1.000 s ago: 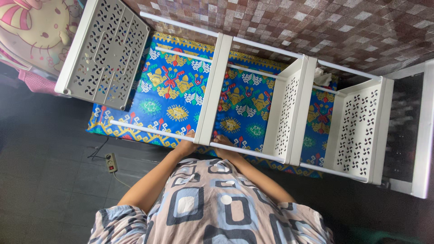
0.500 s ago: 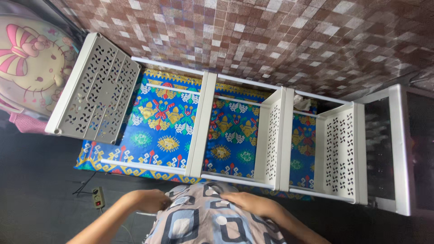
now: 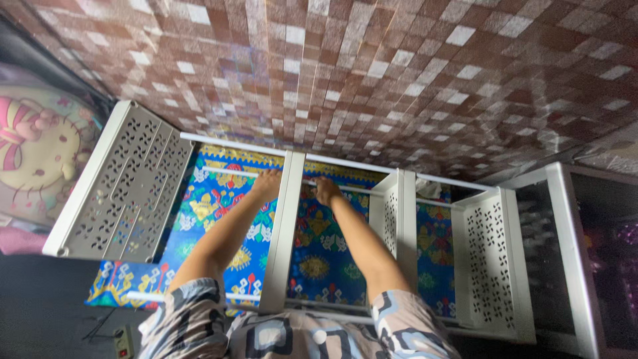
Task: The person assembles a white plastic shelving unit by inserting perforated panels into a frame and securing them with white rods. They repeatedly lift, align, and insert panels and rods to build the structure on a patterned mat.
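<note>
Both arms reach fwd over a white shelf rack lying on its back on the floor, on top of a bright blue patterned mat. Left hand and right hand sit either side of the middle white shelf panel, each on the thin white rail running along the rack's far edge, by the brown mosaic wall. Fingers look curled onto the rail, but how tight the hold is I can't tell – too small, partly hidden behind the rail.

Hands flank the panel prob. because that's where panel meets rail: a grip on both sides keeps the joint square and steady, I'd say. Rack lying flat lets the frame rest on the mat rather than the dark floor.

Perforated end panel at the rack's left end stands tilted outward, not lined up w/ the others. Two more perforated panels toward the right end. Power strip on the floor near the mat's near-left corner. Cartoon-print cushion at far left.
</note>
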